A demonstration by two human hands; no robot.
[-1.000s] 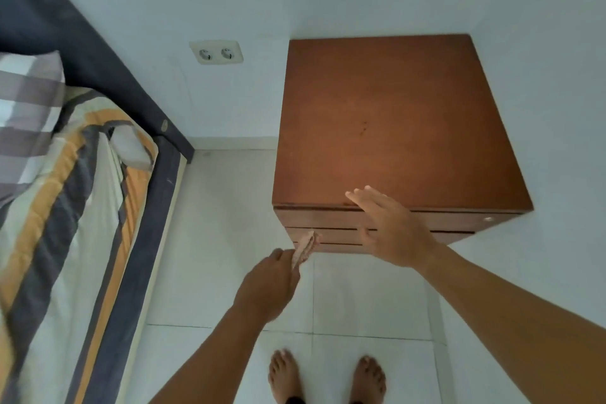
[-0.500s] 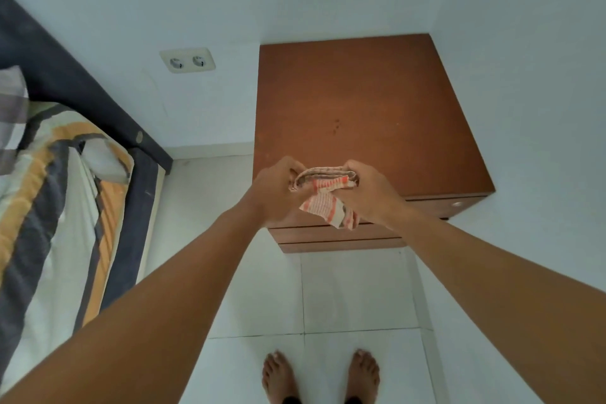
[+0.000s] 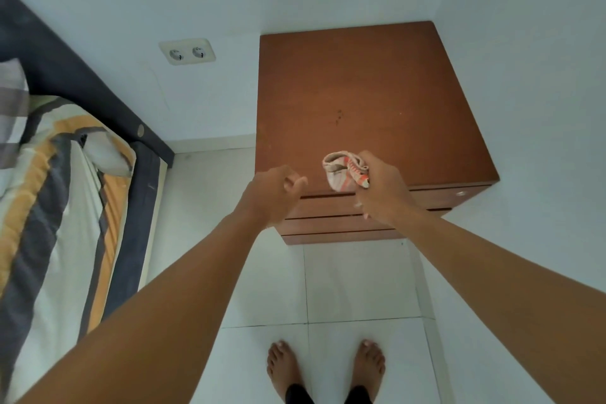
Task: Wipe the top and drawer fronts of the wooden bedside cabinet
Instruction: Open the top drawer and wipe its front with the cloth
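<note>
Right hand (image 3: 382, 188) closed around a bunched white cloth with orange-red stripes (image 3: 344, 170), held over the front edge of the square brown wooden bedside cabinet (image 3: 367, 102). Left hand (image 3: 273, 195) empty, fingers loosely curled, just left of the cloth at the cabinet's front left corner. Drawer fronts (image 3: 328, 220) lie below both hands. A white double wall socket (image 3: 187, 51) sits beyond the left hand.
</note>
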